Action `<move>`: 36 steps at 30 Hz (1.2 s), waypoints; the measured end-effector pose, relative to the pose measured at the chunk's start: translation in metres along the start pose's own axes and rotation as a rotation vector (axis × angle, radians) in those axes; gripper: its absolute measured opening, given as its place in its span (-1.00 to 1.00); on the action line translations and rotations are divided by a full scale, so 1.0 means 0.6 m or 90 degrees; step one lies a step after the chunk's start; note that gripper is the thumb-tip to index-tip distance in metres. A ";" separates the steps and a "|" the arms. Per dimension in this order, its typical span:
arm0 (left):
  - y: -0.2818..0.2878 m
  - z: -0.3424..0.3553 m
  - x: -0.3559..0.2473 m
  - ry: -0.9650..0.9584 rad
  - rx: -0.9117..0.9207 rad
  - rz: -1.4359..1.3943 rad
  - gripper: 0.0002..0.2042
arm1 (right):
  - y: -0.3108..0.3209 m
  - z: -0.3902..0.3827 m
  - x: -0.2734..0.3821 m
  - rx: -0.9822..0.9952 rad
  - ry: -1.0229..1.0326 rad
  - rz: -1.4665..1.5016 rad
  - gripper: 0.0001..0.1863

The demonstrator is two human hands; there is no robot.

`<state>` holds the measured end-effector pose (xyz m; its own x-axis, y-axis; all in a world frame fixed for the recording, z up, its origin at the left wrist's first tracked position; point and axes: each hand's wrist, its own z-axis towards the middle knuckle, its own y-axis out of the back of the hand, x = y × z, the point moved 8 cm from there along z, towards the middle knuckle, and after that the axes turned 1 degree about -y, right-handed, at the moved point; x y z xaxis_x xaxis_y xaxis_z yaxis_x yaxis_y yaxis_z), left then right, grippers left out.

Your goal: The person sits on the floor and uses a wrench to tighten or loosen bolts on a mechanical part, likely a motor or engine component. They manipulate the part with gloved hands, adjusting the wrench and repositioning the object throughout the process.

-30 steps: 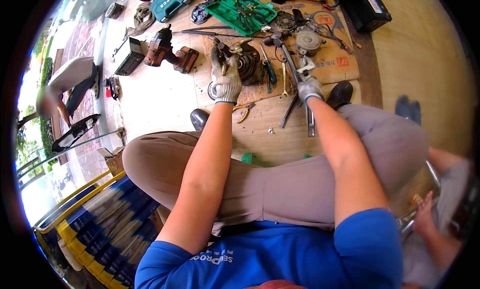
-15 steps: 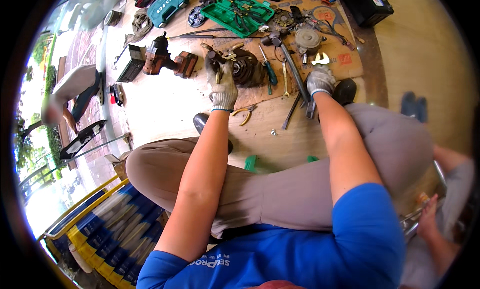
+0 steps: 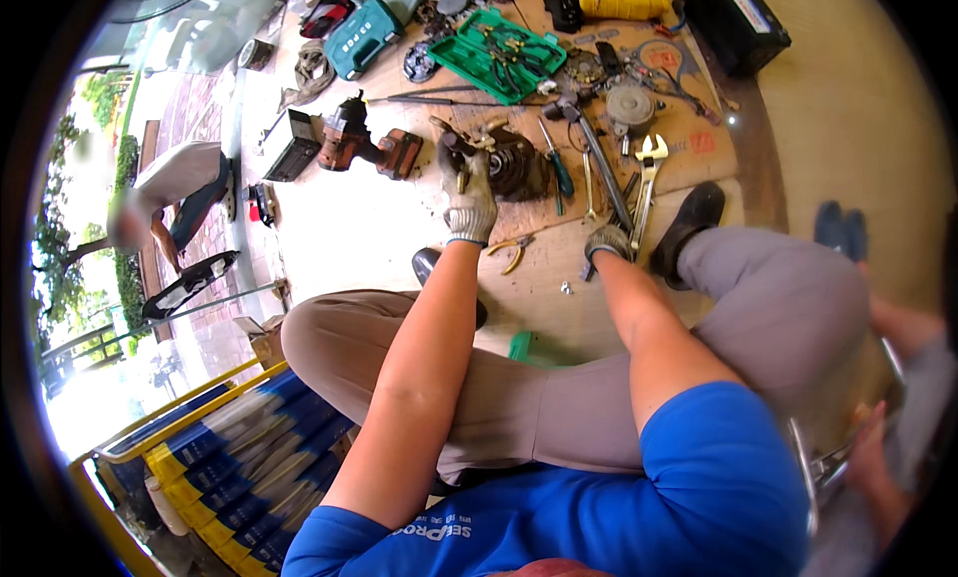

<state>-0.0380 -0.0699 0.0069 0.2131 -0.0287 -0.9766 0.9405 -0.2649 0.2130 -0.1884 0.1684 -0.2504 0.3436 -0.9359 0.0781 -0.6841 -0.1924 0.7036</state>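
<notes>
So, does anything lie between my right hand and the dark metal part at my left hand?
Yes: a slim wrench and a blue-green-handled screwdriver lie side by side between the right hand and the dark metal part.

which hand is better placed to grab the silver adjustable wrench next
Likely right: the gloved right hand is beside the silver adjustable wrench; the gloved left hand at the dark round metal part.

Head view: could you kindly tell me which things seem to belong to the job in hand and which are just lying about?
Probably in the job:
metal part, at the left hand
wrench, by the right hand

Apparently just lying about:
power tool
pliers
screwdriver
green tray
</notes>
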 end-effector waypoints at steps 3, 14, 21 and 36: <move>0.050 0.002 0.033 -0.010 -0.067 -0.067 -0.34 | -0.011 -0.034 0.033 0.151 -0.049 0.073 -0.69; 0.024 -0.019 -0.038 0.016 -0.049 0.074 -0.45 | 0.146 -0.315 0.159 0.136 0.638 -0.804 -0.71; 0.028 -0.002 0.009 -0.082 -0.036 -0.100 -0.39 | 0.216 -0.413 0.173 -0.026 0.286 0.031 -0.63; 0.016 -0.028 -0.043 0.017 0.009 -0.101 -0.43 | 0.216 -0.302 0.263 -0.041 0.227 0.004 -0.52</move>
<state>-0.0298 -0.0554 0.0345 0.0697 0.0400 -0.9968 0.9591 -0.2774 0.0559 -0.1062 0.0495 -0.0189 0.5501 -0.7733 0.3153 -0.6485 -0.1577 0.7447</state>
